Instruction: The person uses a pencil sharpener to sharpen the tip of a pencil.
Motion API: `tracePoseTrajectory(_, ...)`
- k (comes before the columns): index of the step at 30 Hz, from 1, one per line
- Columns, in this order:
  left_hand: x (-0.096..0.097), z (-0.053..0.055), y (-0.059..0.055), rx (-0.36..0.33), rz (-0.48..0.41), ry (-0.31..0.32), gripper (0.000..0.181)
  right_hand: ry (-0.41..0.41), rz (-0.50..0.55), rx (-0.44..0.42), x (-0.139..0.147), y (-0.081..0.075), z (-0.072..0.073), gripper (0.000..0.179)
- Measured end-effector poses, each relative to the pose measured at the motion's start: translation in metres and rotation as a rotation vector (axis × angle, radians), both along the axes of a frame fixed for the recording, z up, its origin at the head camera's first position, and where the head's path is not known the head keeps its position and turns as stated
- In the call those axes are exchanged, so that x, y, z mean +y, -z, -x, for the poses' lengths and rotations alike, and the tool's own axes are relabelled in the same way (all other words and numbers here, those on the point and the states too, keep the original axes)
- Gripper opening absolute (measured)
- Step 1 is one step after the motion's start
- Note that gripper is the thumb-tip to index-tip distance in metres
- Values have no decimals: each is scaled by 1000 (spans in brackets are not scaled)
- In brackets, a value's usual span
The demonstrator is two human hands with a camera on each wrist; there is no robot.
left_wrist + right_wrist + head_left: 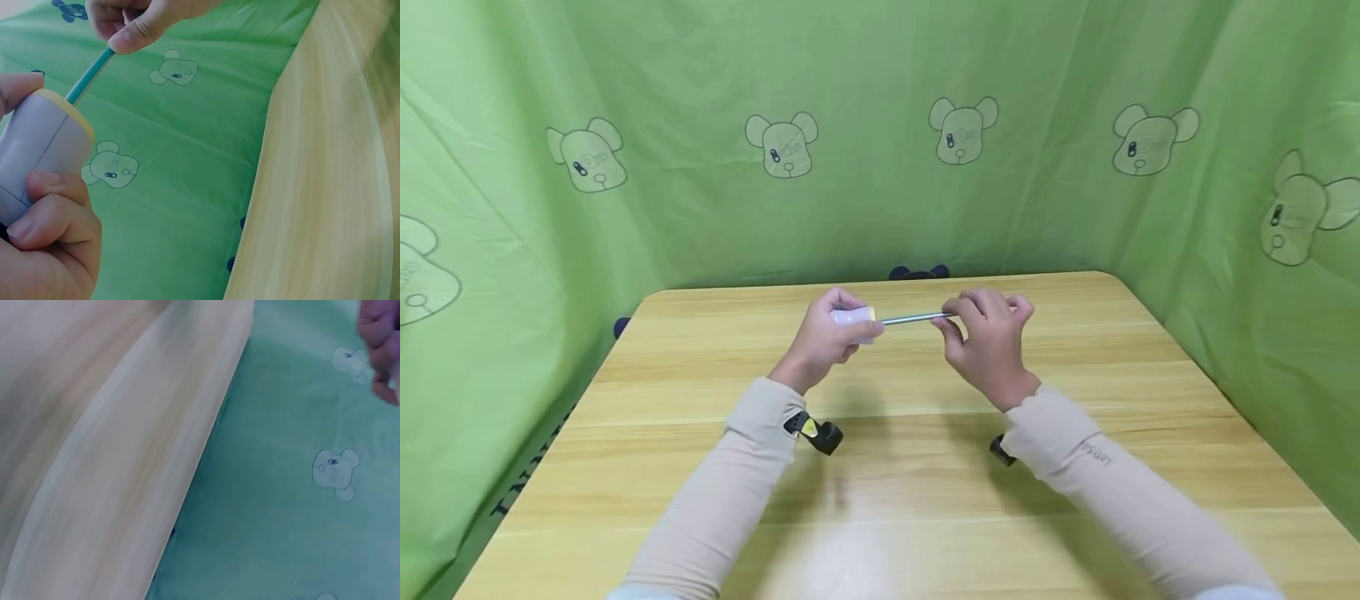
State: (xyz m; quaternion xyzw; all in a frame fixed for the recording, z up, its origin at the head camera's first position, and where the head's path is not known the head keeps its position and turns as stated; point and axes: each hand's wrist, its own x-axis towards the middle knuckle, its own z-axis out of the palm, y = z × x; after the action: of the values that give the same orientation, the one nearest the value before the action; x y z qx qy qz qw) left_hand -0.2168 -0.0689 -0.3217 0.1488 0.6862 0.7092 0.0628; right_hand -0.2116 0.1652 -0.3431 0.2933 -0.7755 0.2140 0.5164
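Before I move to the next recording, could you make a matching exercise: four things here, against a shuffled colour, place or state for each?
1. Thin rod
2. Yellow-rimmed object
3. Table
4. Curtain

A. Green and patterned
B. Gripped by the left hand
C. Wood-grained
D. Pinched by the right hand

Pairs: 1-D, 2-B, 3-C, 4-A

- The pencil (913,318): one end covered by the right hand (988,340), the other lost at the lavender case (44,134).
- The case: partly covered by the left hand (822,342), and cut off by the left edge in the left wrist view.
- A blurred hand (379,347) in the right wrist view: cut by the right edge; which one, cannot tell.
- Sleeve lettering (1097,454): too small to read.
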Motion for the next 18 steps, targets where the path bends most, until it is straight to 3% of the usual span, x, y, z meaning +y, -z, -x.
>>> tracePoseTrajectory(7, 4, -2, -1, -5, -19, 24, 32, -13, 52, 302, 0, 11, 11, 40)
tracePoseTrajectory(12, 5, -4, 0, 7, -14, 43, 33, 25, 23, 439, 0, 15, 16, 44)
tracePoseTrajectory(15, 4, -4, 3, 8, 15, 42, 33, 35, -36, 422, 1, 16, 15, 45)
tracePoseTrajectory(18, 1, -4, 5, 17, 47, 26, 33, 34, -87, 267, 0, 13, 11, 47)
